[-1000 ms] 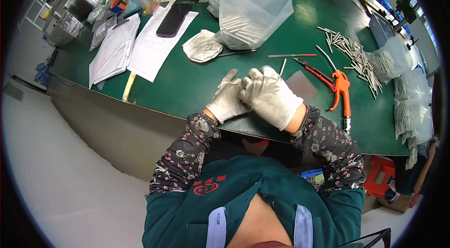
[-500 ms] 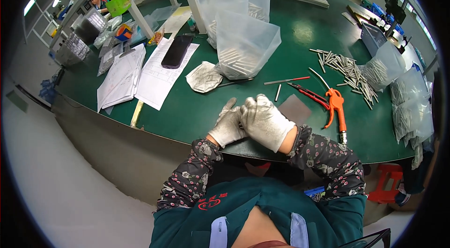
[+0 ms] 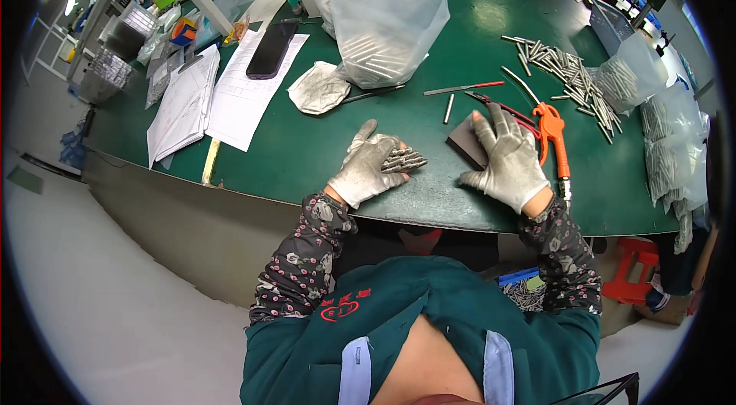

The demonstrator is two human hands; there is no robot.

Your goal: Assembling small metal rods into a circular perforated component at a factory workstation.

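Observation:
My left hand (image 3: 363, 167), in a worn whitish glove with bare fingertips showing, is closed around a bundle of short metal pins (image 3: 404, 160) just above the table's front edge. The pins' ends stick out to the right. My right hand (image 3: 510, 154), gloved the same way, has its fingers spread and stretched forward. It lies over the right side of a dark rectangular block (image 3: 466, 141), with the thumb near the block's front corner. Whether it touches the block I cannot tell. Red-handled pliers or snips (image 3: 529, 123) lie partly hidden under its fingers.
An orange air blow gun (image 3: 550, 129) lies right of my right hand. Beyond are a loose pin (image 3: 448, 108), a thin red-ended tool (image 3: 464, 88) and a heap of pins (image 3: 567, 75). Bags of pins (image 3: 383, 29), a crumpled white cloth (image 3: 318, 88), a phone (image 3: 272, 51) and papers (image 3: 184, 102) lie around.
My hands were together and have moved apart. The right one has gone right to the block with fingers spread; the pin bundle in my left hand now shows. The view has shifted slightly.

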